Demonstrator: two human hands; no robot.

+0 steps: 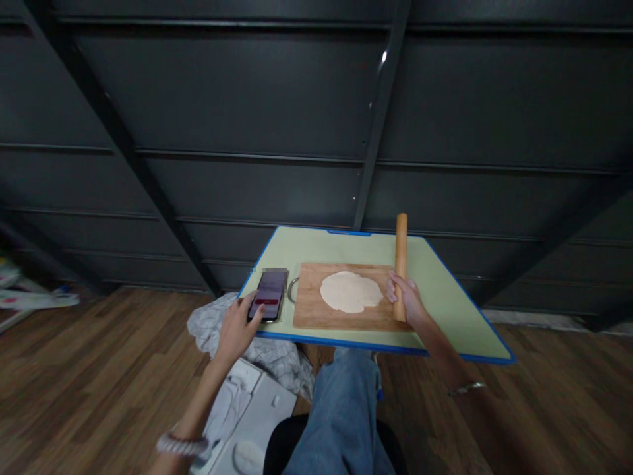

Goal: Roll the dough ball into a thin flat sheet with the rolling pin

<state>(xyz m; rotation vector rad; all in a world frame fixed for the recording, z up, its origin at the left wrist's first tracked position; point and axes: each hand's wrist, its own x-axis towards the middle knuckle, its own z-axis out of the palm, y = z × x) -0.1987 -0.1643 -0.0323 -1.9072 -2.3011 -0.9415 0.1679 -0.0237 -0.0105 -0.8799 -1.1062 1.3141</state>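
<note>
My right hand (pixel 406 297) is closed around the lower part of a wooden rolling pin (pixel 401 244), which points away from me over the right end of a wooden cutting board (pixel 309 313). A flat, uneven sheet of pale dough (pixel 351 292) lies on the board. To the left, a phone (pixel 271 290) rests face up on the table, its screen lit with a red button low on it. My left hand (pixel 240 326) is at the phone's lower left edge, fingers apart, the thumb over the screen. A metal ring handle (pixel 293 290) sits at the board's left end.
The small pale green table (pixel 450 290) has a blue rim. Behind it stands a dark panelled metal wall (pixel 257 92). Below on the left are a crumpled patterned cloth (pixel 281 359) and an open white box (pixel 264 409) with a cable. The floor (pixel 89 369) is wood-look.
</note>
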